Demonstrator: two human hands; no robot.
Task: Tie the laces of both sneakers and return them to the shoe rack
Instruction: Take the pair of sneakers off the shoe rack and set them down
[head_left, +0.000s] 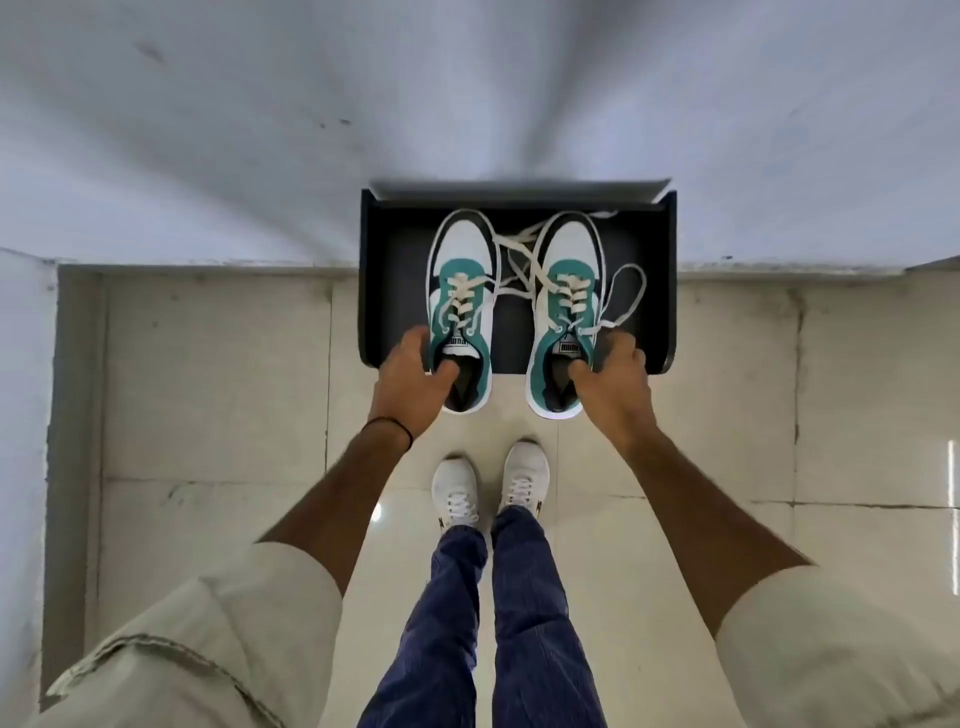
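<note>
While the head view looks straight down, a dark shoe rack (384, 249) stands against the pale wall at about twelve o'clock from the person's feet, its top shelf carrying two teal, white and black sneakers with toes pointing to twelve and heels overhanging the front edge toward six.

At roughly eleven o'clock from the person's white shoes (488, 488), the left hand (410, 379) grips the left sneaker (462, 306) at its collar, thumb inside the opening and fingers wrapped on the outer side. A thin dark band circles that wrist. At roughly one o'clock, the right hand (613, 379) is clamped on the right sneaker (563, 306) in the same manner, thumb tucked into the opening, fingers curled against the outer wall. Both hands are well apart, each closed on its own shoe.

Cream laces (519, 260) are undone: loose ends cross and tangle on the shelf between the two sneakers, one strand runs toward the back right corner, and a long loop (631, 291) trails off at three o'clock of the right sneaker.

Below, light rolled sleeves, blue trousers and glossy floor tiles (218, 389) fill the view.
</note>
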